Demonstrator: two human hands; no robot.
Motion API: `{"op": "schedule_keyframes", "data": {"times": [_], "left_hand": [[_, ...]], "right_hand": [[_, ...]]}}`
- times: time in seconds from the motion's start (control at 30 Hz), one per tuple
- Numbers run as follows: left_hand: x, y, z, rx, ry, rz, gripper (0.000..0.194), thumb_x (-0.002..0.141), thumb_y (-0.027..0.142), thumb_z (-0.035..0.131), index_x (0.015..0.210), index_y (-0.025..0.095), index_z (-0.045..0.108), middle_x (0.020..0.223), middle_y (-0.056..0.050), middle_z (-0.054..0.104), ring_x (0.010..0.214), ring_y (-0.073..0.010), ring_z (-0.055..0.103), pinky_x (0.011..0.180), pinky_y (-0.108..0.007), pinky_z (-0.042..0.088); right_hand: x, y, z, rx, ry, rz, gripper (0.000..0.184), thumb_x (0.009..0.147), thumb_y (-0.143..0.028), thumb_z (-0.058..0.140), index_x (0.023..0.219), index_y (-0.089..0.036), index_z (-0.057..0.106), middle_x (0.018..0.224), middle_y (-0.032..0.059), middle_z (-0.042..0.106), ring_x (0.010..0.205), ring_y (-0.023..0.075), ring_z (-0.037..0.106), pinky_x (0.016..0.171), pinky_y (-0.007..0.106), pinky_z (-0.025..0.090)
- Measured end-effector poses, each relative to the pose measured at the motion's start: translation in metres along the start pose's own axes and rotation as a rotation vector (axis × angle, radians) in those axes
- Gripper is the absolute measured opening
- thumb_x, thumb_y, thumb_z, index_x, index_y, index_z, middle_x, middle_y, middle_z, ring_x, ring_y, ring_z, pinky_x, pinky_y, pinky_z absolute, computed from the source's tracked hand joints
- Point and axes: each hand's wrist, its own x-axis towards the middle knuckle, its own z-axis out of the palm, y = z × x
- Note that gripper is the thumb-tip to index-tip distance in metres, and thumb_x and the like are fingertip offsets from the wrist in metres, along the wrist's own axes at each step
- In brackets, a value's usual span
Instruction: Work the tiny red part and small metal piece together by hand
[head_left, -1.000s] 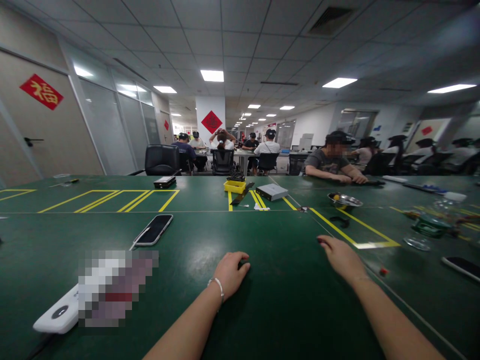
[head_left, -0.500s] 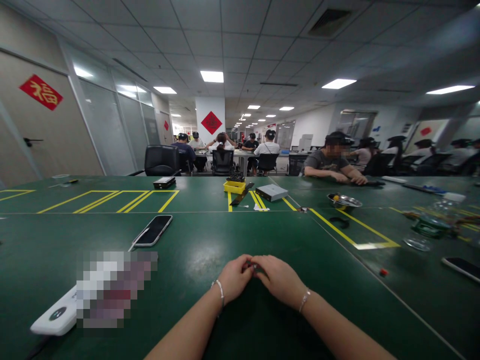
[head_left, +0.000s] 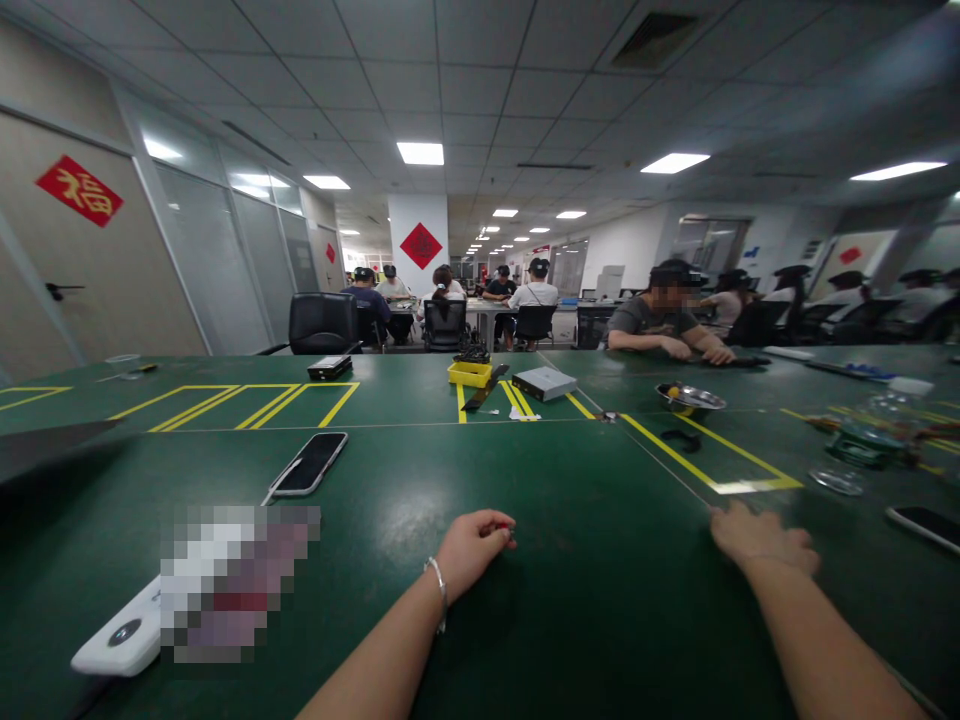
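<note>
pinching a small red piece with the left hand over the green table, holding the right hand out near the yellow tape, too blurred to tell if grasping anything

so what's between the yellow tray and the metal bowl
In the head view: a grey box, a dark strip beside the yellow tray, yellow tape.

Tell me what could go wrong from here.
The left hand has a fingertip grip on a tiny partly red piece; it could slip onto the dark green tabletop.

The right hand, if swung farther right, might bump the flat black-screened phone or the clear plastic bottle with a green label.
</note>
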Motion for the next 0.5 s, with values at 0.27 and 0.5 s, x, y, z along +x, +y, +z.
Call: {"op": "schedule_keyframes", "data": {"times": [0.27,0.5], "left_hand": [[0.003,-0.003,-0.002,-0.183,0.115,0.092,0.018,0.070,0.028,0.051,0.081,0.014,0.050,0.069,-0.003,0.061,0.067,-0.0125,0.056,0.063,-0.023,0.041],[0.005,-0.003,-0.005,-0.205,0.179,0.004,0.011,0.076,0.027,0.040,0.081,0.017,0.041,0.068,-0.002,0.063,0.060,-0.0108,0.055,0.060,-0.024,0.041]], "right_hand": [[0.017,0.029,0.008,-0.017,-0.099,-0.010,0.029,0.065,-0.020,0.041,0.081,-0.008,0.063,0.096,0.0260,0.053,0.088,0.0384,0.051,0.054,0.042,0.041],[0.001,-0.003,-0.009,0.088,-0.102,-0.122,0.027,0.067,-0.019,0.042,0.086,-0.014,0.061,0.089,0.0156,0.060,0.080,0.0264,0.056,0.065,0.036,0.043]]}}
